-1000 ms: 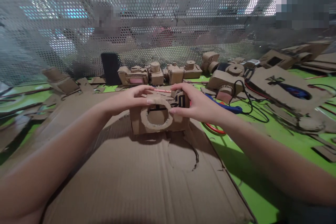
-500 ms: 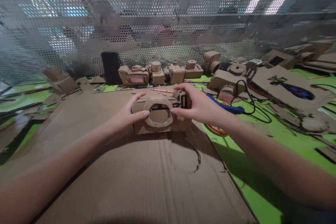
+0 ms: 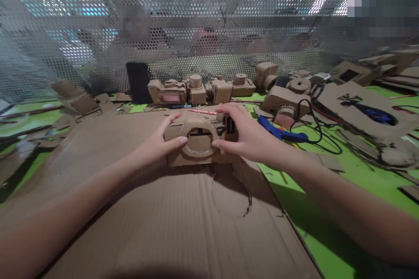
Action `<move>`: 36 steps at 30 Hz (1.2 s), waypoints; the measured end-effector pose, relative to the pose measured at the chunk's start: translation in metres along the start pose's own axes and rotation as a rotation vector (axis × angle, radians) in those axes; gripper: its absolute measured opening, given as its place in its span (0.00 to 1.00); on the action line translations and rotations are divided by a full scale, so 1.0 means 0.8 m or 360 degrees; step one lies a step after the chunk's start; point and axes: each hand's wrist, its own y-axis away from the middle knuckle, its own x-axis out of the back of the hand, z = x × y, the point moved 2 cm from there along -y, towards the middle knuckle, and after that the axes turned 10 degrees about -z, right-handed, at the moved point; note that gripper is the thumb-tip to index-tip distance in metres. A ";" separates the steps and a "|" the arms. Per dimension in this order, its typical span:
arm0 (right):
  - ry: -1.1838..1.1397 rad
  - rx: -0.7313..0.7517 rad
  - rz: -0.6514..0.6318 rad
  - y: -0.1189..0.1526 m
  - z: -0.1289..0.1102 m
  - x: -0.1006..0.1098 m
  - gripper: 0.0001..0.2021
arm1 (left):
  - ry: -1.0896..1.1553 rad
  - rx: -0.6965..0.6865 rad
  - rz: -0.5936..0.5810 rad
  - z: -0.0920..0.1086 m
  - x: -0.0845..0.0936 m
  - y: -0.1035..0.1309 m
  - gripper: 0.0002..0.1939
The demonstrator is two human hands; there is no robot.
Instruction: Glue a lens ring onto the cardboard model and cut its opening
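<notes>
Between my hands a cardboard camera model [image 3: 176,157] rests on a large cardboard sheet [image 3: 147,226]. A cardboard ring [image 3: 198,152] with a ragged inner edge lies against its front, and through the hole dark slots show. My left hand [image 3: 166,139] grips the model's left side, thumb pressed on the ring's left edge. On the other side my right hand [image 3: 240,133] is closed around the right end, its thumb on the ring's right edge and its fingers over the top. The far fingertips of both hands are partly hidden.
Several finished cardboard cameras [image 3: 196,89] line the back, beside a dark upright phone-like slab [image 3: 138,83]. A blue glue gun [image 3: 283,133] with a black cord lies at right on the green table [image 3: 294,192]. Cardboard scraps [image 3: 29,157] lie left. A perforated metal screen [image 3: 183,26] stands behind.
The hands keep their hold on the model and ring, with barely any shift. The right-hand surroundings have slid slightly right in view, and more of the glue gun shows.
</notes>
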 end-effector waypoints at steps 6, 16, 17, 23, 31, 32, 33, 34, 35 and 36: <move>-0.0045 -0.0043 -0.0017 -0.001 0.003 0.000 0.29 | 0.0199 0.0045 -0.0051 -0.003 -0.007 0.001 0.56; -0.0009 -0.0070 -0.0051 -0.002 0.008 -0.003 0.35 | 0.0228 0.0059 0.0006 0.001 -0.010 0.001 0.56; -0.0009 -0.0063 -0.0051 -0.002 0.008 -0.003 0.35 | 0.0225 0.0038 -0.0004 0.000 -0.009 0.000 0.57; 0.0099 0.0000 -0.0013 -0.006 0.018 -0.005 0.38 | 0.0240 -0.0027 0.0003 -0.002 -0.007 -0.002 0.56; 0.0312 0.0400 0.0158 -0.003 0.029 -0.005 0.33 | 0.0308 -0.0154 -0.0007 0.007 -0.011 -0.009 0.45; 0.0366 0.0484 0.0187 -0.002 0.027 -0.006 0.29 | 0.0323 -0.0144 -0.0003 0.007 -0.011 -0.010 0.46; 0.0416 0.0562 0.0212 0.000 0.025 -0.005 0.26 | 0.0344 -0.0126 -0.0003 0.007 -0.012 -0.011 0.46; 0.0458 0.0624 0.0227 0.001 0.024 -0.005 0.24 | 0.0370 -0.0107 -0.0005 0.007 -0.013 -0.011 0.47; 0.0485 0.0665 0.0239 0.001 0.023 -0.003 0.23 | 0.0401 -0.0101 -0.0004 0.006 -0.014 -0.012 0.47; 0.0499 0.0678 0.0252 0.001 0.022 0.000 0.22 | 0.0437 -0.0108 0.0000 0.006 -0.015 -0.012 0.46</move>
